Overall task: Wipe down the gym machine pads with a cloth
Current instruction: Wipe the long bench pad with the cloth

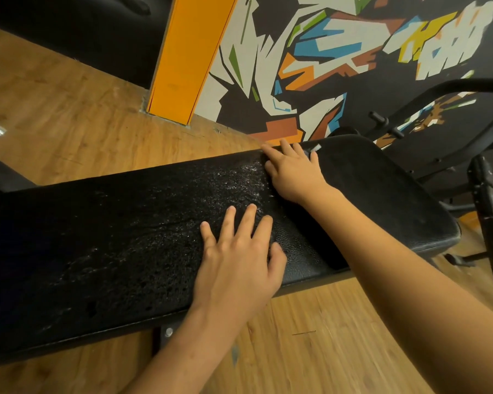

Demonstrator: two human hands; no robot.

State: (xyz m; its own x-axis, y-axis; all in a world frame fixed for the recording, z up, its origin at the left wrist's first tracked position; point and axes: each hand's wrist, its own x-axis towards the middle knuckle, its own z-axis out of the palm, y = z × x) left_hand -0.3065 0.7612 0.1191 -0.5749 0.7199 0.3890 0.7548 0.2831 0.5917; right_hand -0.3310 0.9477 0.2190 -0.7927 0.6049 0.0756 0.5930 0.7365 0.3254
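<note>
Here the left hand (239,260) lay flat, fingers spread, on the black cloth (111,251) draped over the bench pad (305,257) mid-frame, the right hand (292,172) at the cloth's far edge, grip unclear; wiping looked underway, with a firm sweep probably needed next.

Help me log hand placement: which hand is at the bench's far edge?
The right hand, beside the white tag; the left hand lies flat and splayed, closer to the camera.
</note>
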